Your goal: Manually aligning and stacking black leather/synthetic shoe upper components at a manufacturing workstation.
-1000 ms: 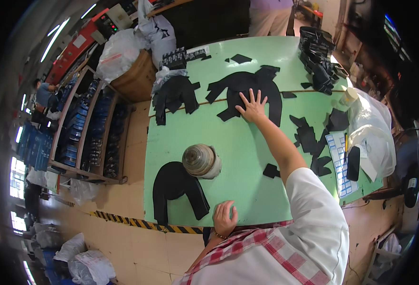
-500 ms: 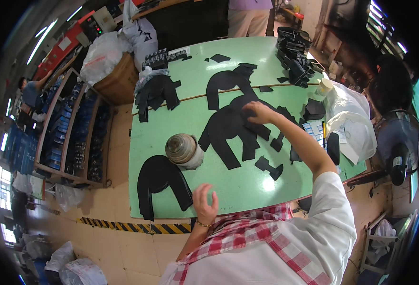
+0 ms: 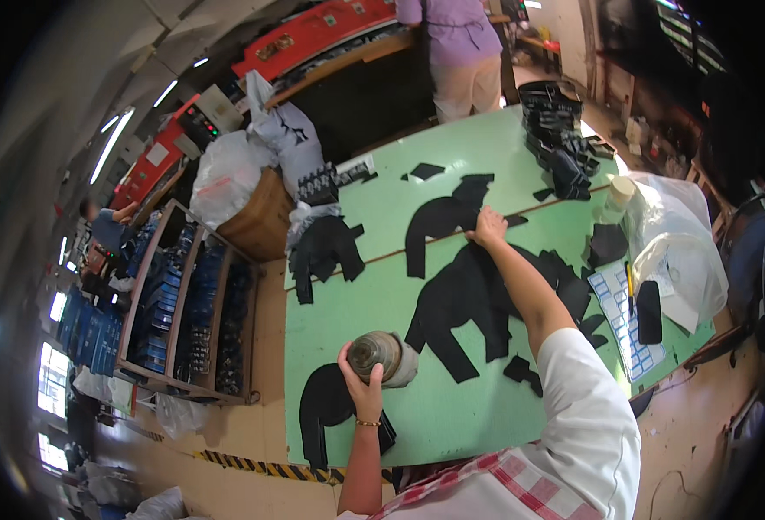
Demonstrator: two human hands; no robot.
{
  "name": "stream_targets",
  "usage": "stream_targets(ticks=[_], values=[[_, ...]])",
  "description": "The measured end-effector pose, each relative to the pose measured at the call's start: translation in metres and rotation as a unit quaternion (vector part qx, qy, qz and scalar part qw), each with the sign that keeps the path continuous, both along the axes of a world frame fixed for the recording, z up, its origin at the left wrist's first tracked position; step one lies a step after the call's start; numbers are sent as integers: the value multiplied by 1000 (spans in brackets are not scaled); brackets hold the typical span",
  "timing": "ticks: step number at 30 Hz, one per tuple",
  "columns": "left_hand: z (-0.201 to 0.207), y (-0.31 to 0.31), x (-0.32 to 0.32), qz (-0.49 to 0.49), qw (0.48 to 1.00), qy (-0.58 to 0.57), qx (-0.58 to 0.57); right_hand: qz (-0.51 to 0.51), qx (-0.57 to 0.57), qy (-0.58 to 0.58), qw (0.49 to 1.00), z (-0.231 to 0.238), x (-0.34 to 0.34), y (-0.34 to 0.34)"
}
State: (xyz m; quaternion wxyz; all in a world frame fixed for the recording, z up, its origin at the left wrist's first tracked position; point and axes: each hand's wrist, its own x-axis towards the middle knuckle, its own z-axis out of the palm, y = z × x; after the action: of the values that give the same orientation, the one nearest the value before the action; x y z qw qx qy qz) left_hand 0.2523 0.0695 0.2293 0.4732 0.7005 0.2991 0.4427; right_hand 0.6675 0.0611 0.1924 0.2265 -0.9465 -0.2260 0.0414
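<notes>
My left hand (image 3: 363,383) curls round the near-left side of a worn, round grey-brown pot (image 3: 375,354) that stands on the green table. Under and beside that wrist lies a black U-shaped piece (image 3: 323,400), partly hidden by my forearm. My right arm reaches across the table. Bent fingers of my right hand (image 3: 488,227) close at the right leg of the far black U-shaped piece (image 3: 434,224); the fingertips are partly hidden. Just below my right forearm, several overlapping black U-shaped pieces (image 3: 456,299) spread over the middle.
More black pieces (image 3: 326,247) are piled at the table's far left. Black strapped items (image 3: 556,130) stack up at the far right. A clear plastic bag (image 3: 681,234), a lidded jar (image 3: 618,195) and a yellow pen (image 3: 630,286) lie along the right edge. Someone in purple (image 3: 465,43) stands beyond the table.
My left hand has moved from the table's front edge onto the pot. My right hand has gone from the middle pieces to the far U-shaped piece. The view has shifted.
</notes>
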Motion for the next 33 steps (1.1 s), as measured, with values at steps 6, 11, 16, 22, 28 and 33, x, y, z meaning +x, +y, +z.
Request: stream_targets(ticks=[6,11,16,22,28,33], values=[[-18,-52,8,9,997,25,77,97,144,-67,983,12,-17,21],[-17,-75,19,47,987,53,142,225,318,-117,914,73,-45,19],[-16,-72,17,29,986,50,159,315,394,-12,864,169,-86,-6],[-7,-68,2,-121,991,-44,-37,425,434,233,760,245,-176,-65],[20,-55,-11,-318,775,-390,-383,412,473,470,620,226,-238,-122],[64,-56,-43,-456,609,-495,-419,410,345,498,681,154,-230,-155]])
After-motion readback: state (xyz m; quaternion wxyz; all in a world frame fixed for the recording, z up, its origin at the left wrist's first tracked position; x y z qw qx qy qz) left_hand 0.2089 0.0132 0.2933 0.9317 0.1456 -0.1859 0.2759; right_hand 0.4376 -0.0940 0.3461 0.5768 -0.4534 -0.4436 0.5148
